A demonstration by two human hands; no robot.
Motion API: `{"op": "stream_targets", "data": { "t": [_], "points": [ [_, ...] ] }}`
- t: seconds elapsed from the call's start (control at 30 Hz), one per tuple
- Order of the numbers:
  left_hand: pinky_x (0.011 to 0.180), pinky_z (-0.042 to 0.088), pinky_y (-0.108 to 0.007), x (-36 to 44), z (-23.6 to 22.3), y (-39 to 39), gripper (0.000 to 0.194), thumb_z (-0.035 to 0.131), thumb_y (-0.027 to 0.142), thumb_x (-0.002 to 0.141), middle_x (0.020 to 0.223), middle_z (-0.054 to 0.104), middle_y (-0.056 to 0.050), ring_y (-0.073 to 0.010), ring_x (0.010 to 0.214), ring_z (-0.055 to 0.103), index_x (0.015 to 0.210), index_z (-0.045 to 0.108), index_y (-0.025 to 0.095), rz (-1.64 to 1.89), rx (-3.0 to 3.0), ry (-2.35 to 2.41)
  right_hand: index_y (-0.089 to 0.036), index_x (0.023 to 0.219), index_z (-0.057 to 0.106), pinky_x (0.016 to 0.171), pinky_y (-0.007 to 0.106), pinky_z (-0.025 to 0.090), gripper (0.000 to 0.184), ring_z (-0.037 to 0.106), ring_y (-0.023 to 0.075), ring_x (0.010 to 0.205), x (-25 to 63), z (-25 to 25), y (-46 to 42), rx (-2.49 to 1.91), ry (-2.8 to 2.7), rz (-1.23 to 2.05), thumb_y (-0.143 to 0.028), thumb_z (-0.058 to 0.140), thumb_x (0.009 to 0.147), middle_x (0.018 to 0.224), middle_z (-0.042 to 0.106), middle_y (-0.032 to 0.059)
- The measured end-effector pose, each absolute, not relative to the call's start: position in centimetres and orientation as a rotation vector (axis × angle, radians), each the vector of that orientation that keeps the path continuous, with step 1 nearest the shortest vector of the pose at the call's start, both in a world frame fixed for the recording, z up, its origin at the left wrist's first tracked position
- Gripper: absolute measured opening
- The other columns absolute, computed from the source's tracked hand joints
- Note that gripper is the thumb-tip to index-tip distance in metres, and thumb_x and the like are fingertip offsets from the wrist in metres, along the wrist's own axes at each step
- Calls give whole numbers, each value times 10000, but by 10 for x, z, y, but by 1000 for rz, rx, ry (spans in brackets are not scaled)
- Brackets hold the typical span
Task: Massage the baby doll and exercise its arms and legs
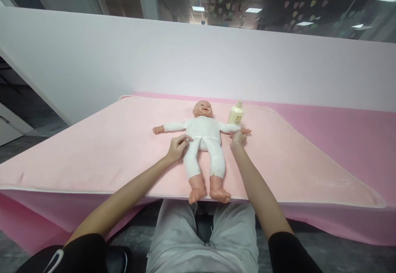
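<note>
A baby doll [204,141] in a white suit lies on its back on a pale pink mat [108,145], arms spread and feet toward me. My left hand [177,146] pinches the white cloth at the doll's hip, fingers closed on it. My right hand [238,138] rests on the doll's outstretched arm near its wrist, fingers curled round it. A cream lotion bottle [236,114] stands upright just beyond that arm, beside the doll's head.
The mat covers a table draped in deeper pink cloth [346,132]. A pale wall panel [198,62] rises behind the table, with glass above it. My grey-trousered knees [204,240] sit at the table's front edge.
</note>
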State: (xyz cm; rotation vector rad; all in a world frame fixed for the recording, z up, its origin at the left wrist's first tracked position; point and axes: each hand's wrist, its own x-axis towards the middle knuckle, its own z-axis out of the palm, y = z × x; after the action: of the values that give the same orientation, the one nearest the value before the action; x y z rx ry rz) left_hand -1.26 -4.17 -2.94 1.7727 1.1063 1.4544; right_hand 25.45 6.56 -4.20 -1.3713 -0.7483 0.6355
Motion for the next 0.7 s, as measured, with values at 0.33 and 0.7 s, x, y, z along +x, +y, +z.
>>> {"op": "stream_targets", "data": {
  "t": [0.33, 0.7],
  "points": [
    [665, 587, -323, -44, -6, 15, 249, 537, 204, 848, 873, 689, -153, -200, 728, 684, 1042, 636, 84, 1241, 551, 1037, -159, 1126, 507, 582, 290, 552, 408, 663, 163, 652, 233, -32, 41, -1426, -619, 648, -116, 388, 738, 919, 627, 64],
    [809, 590, -310, -29, -18, 39, 343, 465, 265, 943, 1024, 679, -158, -192, 908, 698, 1238, 506, 95, 1529, 273, 720, -218, 1263, 546, 911, 459, 545, 383, 599, 272, 1130, 242, -44, -46, -1011, -2091, -22, -229, 427, 898, 1237, 595, 143]
  ]
}}
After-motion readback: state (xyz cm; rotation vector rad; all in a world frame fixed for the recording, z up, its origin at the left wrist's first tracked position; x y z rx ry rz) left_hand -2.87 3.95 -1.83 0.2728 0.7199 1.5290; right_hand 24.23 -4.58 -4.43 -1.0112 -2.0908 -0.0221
